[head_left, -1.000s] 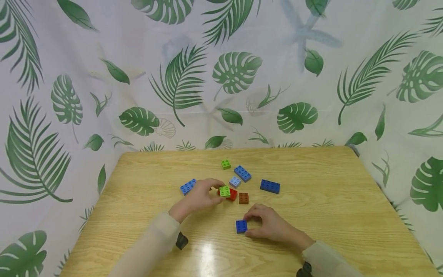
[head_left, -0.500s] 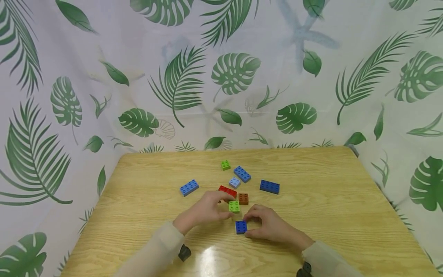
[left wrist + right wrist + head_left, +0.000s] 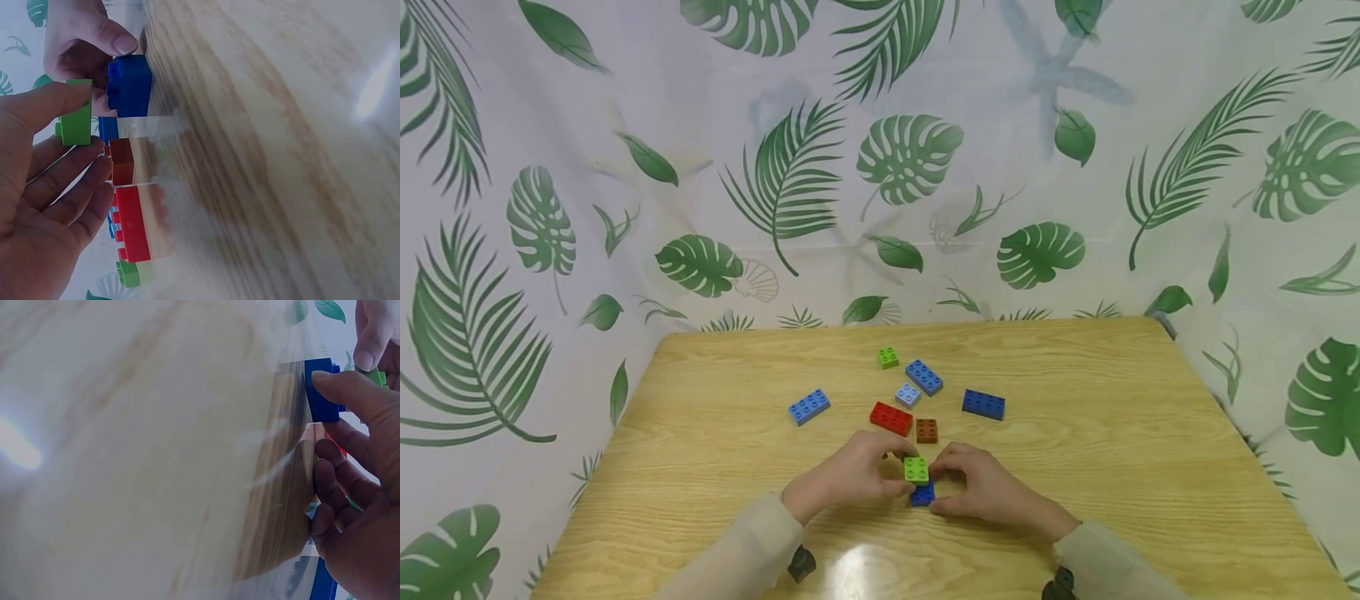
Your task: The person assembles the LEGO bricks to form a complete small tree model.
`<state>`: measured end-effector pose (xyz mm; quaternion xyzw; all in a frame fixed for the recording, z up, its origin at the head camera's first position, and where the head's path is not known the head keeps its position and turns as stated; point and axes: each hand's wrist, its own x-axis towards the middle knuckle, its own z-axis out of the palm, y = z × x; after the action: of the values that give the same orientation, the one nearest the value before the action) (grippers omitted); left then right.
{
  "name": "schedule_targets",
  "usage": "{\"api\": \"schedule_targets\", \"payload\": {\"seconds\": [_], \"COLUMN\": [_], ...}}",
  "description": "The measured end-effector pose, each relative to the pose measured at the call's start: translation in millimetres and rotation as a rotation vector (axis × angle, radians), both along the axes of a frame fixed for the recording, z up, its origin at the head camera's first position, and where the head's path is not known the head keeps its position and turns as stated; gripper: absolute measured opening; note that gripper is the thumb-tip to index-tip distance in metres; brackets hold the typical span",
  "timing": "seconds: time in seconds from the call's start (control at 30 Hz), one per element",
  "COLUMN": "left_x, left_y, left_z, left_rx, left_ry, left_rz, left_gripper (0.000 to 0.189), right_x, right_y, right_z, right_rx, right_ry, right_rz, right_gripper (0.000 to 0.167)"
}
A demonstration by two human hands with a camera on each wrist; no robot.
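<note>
Between thumb and fingertips my left hand point(image 3: 853, 477) pinches a lime green four-stud toy brick point(image 3: 916, 471), studs up. This brick overlaps the far part of a dark blue toy brick point(image 3: 922, 497) in the head view. In the left wrist view a gap shows between the green brick point(image 3: 77, 122) and the studs of the blue brick point(image 3: 135, 87). My right hand point(image 3: 996, 490) holds the blue brick by its sides, low at the tabletop, with thumb and forefinger; the right wrist view shows the thumb against the blue brick point(image 3: 324, 406).
Just beyond the hands lie a red brick point(image 3: 891, 418) and a brown brick point(image 3: 927, 430). Farther back are a pale blue brick point(image 3: 907, 395), a blue brick point(image 3: 924, 377) and a second green brick point(image 3: 888, 357). Another blue brick point(image 3: 809, 407) lies left, a dark blue one point(image 3: 983, 404) right.
My left hand has carried the green brick from above the red brick toward me and rightward, over the dark blue brick. The right hand has kept its place on the blue brick.
</note>
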<state>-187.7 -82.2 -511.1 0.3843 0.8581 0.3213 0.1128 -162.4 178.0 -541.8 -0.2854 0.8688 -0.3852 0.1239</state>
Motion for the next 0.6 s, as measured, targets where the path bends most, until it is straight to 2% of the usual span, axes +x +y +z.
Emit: {"api": "schedule_targets", "payload": {"seconds": [0.23, 0.6], "left_x": [4.5, 5.6], "left_y": [2.8, 5.0], "left_z": [-2.3, -9.2], "left_rx": [-0.001, 0.011], "left_ry": [-0.013, -0.015], "left_rz": [-0.021, -0.054], "left_gripper": [0.035, 0.036], "right_x": [-0.4, 1.4], "right_y": [-0.8, -3.0], "right_z": [1.2, 5.4], "right_rx": [0.019, 0.038], "right_ry": [-0.007, 0.008], "right_rz": [-0.020, -0.027], "right_gripper": [0.034, 0.040]}}
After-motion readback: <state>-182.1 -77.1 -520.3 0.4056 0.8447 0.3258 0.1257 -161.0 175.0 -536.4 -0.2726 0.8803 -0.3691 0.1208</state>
